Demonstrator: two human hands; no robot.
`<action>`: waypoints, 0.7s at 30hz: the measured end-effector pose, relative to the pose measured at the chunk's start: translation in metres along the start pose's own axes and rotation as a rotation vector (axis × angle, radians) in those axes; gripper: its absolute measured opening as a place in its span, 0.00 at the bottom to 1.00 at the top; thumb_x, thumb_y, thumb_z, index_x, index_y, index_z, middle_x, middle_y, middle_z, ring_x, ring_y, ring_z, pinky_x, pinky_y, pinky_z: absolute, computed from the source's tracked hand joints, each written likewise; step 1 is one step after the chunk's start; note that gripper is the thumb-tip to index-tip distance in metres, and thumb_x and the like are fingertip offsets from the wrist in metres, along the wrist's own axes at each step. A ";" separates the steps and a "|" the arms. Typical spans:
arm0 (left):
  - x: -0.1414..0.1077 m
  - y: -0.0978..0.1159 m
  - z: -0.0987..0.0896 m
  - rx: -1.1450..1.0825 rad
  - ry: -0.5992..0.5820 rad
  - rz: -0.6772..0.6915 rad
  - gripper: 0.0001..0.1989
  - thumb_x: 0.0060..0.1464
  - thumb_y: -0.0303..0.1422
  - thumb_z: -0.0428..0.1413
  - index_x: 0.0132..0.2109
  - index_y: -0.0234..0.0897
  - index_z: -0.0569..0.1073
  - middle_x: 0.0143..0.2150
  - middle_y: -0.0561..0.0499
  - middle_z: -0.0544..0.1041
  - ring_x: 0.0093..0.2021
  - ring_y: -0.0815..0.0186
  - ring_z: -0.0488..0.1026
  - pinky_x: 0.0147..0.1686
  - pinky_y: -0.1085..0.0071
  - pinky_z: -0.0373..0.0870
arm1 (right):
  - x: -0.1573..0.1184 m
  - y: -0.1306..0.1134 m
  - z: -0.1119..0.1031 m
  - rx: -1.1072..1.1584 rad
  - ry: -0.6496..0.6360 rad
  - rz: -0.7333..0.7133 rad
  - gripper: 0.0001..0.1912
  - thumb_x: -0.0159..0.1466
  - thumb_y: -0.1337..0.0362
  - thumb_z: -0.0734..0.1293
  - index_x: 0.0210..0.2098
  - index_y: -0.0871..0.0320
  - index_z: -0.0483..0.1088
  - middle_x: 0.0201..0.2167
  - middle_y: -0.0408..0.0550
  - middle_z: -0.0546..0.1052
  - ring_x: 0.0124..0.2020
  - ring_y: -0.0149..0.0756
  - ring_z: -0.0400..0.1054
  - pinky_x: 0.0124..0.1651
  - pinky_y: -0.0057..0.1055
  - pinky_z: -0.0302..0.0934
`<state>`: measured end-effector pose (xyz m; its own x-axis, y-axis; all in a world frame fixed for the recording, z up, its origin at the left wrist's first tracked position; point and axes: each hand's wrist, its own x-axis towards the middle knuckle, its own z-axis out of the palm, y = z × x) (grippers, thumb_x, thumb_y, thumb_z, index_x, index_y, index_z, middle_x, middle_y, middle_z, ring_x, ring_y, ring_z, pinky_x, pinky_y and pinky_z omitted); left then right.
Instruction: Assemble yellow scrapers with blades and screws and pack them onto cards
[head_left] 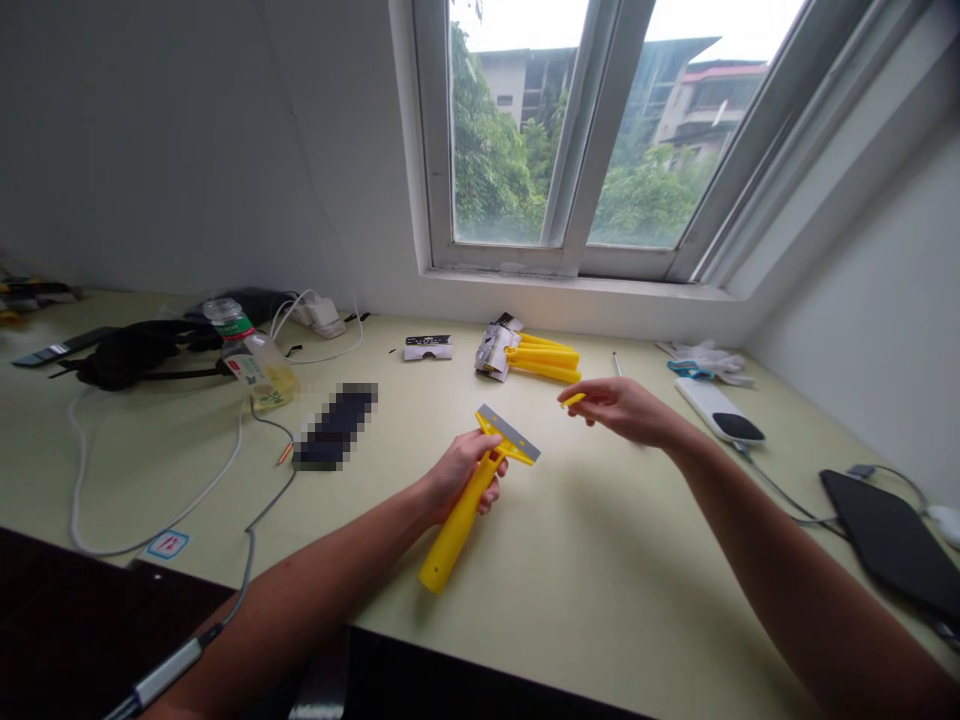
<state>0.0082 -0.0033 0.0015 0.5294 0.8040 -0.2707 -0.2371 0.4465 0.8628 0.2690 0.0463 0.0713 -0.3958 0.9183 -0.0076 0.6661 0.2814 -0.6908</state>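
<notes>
My left hand (469, 470) is closed around the neck of a yellow scraper (459, 525), its thumb up near the head. The scraper's grey metal blade (511, 434) points away from me, and the handle slants down toward the table's front edge. To the right and a little higher, my right hand (611, 408) pinches a small yellow plastic piece (573, 400) between thumb and fingers, apart from the scraper. Beyond both hands lies a pile of yellow scraper handles (547, 357) with printed card sleeves (495, 348) at their left end.
A dark phone-like object (337, 428), partly pixelated, and a bottle (255, 360) of yellowish liquid are on the left among cables. A white device (720, 410), gloves (709, 362) and a black phone (892, 540) lie right. A card (428, 348) rests near the window wall.
</notes>
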 end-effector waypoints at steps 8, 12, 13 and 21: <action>0.002 -0.001 0.002 0.060 0.032 0.000 0.17 0.56 0.47 0.53 0.38 0.37 0.61 0.24 0.55 0.68 0.16 0.71 0.66 0.13 0.75 0.66 | -0.015 -0.024 -0.006 0.042 0.003 -0.110 0.19 0.62 0.52 0.62 0.42 0.57 0.78 0.39 0.50 0.79 0.36 0.37 0.71 0.37 0.30 0.64; 0.001 -0.003 0.002 0.089 0.030 -0.012 0.17 0.56 0.47 0.53 0.38 0.37 0.62 0.22 0.56 0.67 0.14 0.73 0.63 0.11 0.77 0.62 | -0.021 -0.039 0.005 0.049 -0.016 -0.136 0.19 0.62 0.51 0.65 0.43 0.57 0.77 0.31 0.48 0.78 0.26 0.30 0.65 0.27 0.27 0.60; 0.001 -0.003 0.003 0.093 0.026 -0.017 0.17 0.56 0.47 0.54 0.38 0.37 0.62 0.22 0.56 0.67 0.14 0.73 0.62 0.11 0.77 0.62 | -0.022 -0.041 0.008 0.049 -0.014 -0.144 0.19 0.62 0.52 0.64 0.46 0.57 0.76 0.28 0.46 0.76 0.24 0.29 0.64 0.26 0.27 0.59; -0.001 -0.002 0.003 0.146 0.023 -0.048 0.19 0.56 0.49 0.52 0.35 0.34 0.67 0.19 0.56 0.65 0.13 0.74 0.61 0.10 0.78 0.59 | -0.022 -0.051 0.021 -0.026 0.022 -0.141 0.21 0.61 0.54 0.66 0.52 0.55 0.71 0.29 0.45 0.77 0.25 0.30 0.67 0.28 0.26 0.60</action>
<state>0.0106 -0.0063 0.0018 0.5178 0.7928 -0.3215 -0.0901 0.4243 0.9010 0.2305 0.0056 0.0910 -0.4727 0.8750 0.1044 0.6211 0.4149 -0.6649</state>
